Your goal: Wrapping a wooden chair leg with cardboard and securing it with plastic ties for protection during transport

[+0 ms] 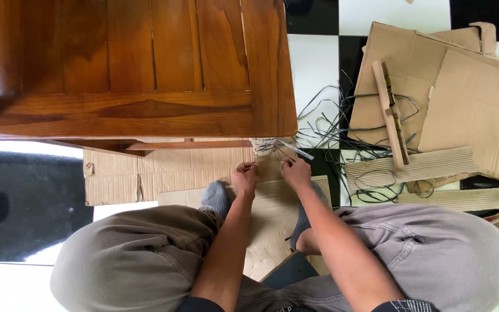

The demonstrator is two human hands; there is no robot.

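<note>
Seen from my feed: under the wooden table's (145, 115) front edge, my left hand (245, 178) pinches shut on a grey strap (291, 148); my right hand (295, 173) grips it too, above flattened cardboard (163, 173). Loose straps (330, 124) and cardboard scraps (469, 104) crowd the checkered floor rightward.

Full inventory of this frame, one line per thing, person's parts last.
Brown wooden slatted table: one, upper left.
Flat brown cardboard sheets: several, right floor; more under the table and legs.
Narrow wooden stick: one, tan, on right cardboard.
Thin dark grey strips: many, tangled, floor right of the table.
Black and white floor tiles: throughout.
Grey socks: two, centre.
Grey trousers: bottom.
Left hand: grip closed on strips at table corner.
Right hand: same, pinching a strip.
</note>
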